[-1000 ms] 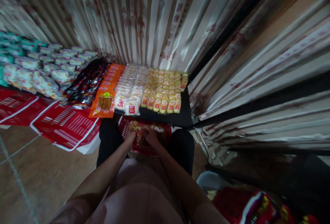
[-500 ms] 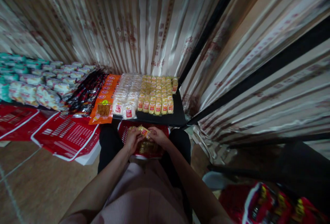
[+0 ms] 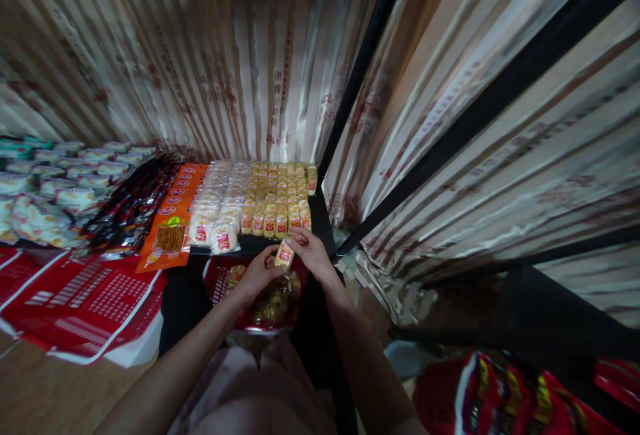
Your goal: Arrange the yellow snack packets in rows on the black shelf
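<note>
Between my two hands is a small yellow snack packet (image 3: 285,255) with a red label, held near the shelf's front edge. My left hand (image 3: 265,268) grips its lower left side, and my right hand (image 3: 306,248) has its fingers closed on the upper right. Below them, on my lap, lies a red bag (image 3: 250,320) with more yellow packets (image 3: 275,298) inside. Just beyond my hands, tight rows of matching yellow packets (image 3: 277,201) stand on the black shelf (image 3: 323,225). White round packets (image 3: 220,211) sit in rows to their left.
An orange snack bag (image 3: 173,218) and a pile of dark packets (image 3: 133,201) lie further left, then white packets (image 3: 65,185). Red printed sheets (image 3: 90,301) hang below the shelf. Black poles (image 3: 425,201) slant before the curtain (image 3: 270,55). Red packages (image 3: 510,395) stand at lower right.
The view has shifted right. Both hands have lifted the packet from over the bag towards the shelf's front edge, and its label now faces up.
</note>
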A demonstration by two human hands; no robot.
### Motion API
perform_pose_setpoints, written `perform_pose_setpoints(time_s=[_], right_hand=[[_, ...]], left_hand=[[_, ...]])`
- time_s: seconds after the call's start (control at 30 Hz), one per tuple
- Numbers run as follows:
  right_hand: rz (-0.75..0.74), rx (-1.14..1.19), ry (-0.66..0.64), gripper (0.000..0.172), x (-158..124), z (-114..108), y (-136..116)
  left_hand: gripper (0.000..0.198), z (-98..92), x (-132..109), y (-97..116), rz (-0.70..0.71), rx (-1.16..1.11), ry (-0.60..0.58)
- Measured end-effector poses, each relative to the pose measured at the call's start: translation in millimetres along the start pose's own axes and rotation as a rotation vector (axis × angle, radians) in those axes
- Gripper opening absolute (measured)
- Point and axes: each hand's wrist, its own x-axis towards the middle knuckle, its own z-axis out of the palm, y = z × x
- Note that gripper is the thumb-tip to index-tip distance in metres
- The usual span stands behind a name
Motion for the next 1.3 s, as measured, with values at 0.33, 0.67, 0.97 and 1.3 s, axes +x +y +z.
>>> perform_pose_setpoints(time_s=[0.33, 0.67, 0.97, 1.3], right_hand=[[-0.130, -0.014, 0.172, 0.037, 33, -22, -14], [-0.254, -0.091, 0.512, 0.045, 57, -27, 4], [-0.199, -0.281, 0.655, 0.041, 109, -52, -2], [-0.141, -0.343, 0.676, 0.044, 143, -55, 22]], left_hand=[[0.022, 17.5, 70, 38, 0.188, 0.483, 0.010], [0.009, 46.6, 151, 67, 0.279, 0.632, 0.100], [0.014, 76.0, 207, 104, 0.401, 0.934, -0.007], [0.036, 73.2, 249, 97, 0.455, 1.096, -0.067]])
